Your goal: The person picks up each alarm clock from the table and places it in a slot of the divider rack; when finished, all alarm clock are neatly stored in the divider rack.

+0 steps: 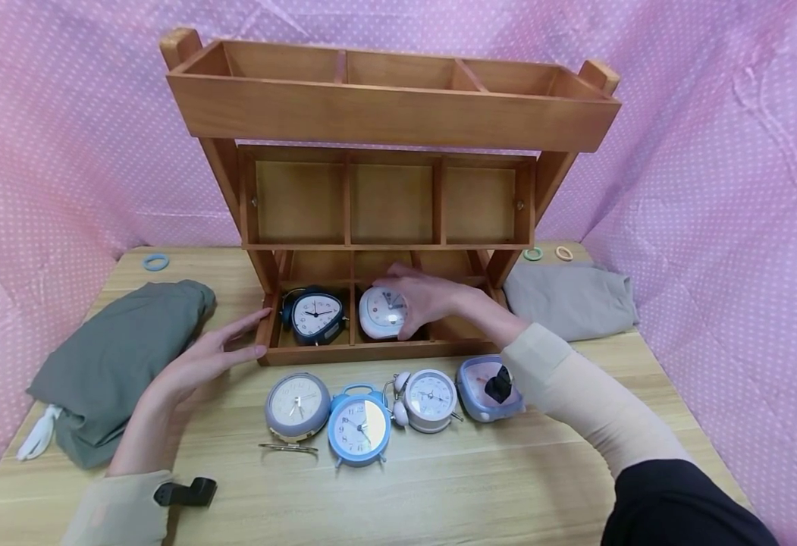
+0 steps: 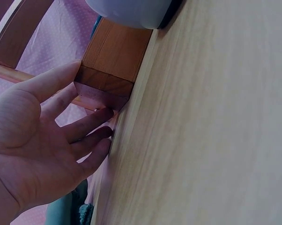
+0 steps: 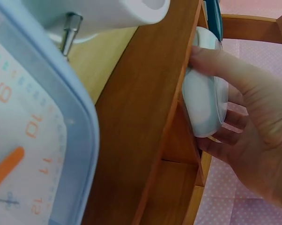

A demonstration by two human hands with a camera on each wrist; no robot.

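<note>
A three-tier wooden rack [image 1: 384,121] stands on the table. In its bottom tray, a dark triangular clock [image 1: 315,315] sits in the left compartment. My right hand [image 1: 420,297] grips a white rounded clock [image 1: 379,312] [image 3: 204,101] in the middle compartment, fingers curled round its top and side. My left hand [image 1: 215,350] [image 2: 47,140] lies flat with straight fingers touching the tray's front left corner [image 2: 110,70]. In front of the tray lie a grey round clock [image 1: 297,403], a blue twin-bell clock [image 1: 359,426], a white twin-bell clock [image 1: 429,397] and a lilac square clock [image 1: 485,387] [image 3: 33,136].
A folded grey-green cloth [image 1: 114,356] lies at the left, a folded grey cloth [image 1: 569,299] at the right. Small rings lie at the back: blue [image 1: 155,262], green [image 1: 533,253], peach [image 1: 563,252]. Pink dotted fabric walls the table on three sides.
</note>
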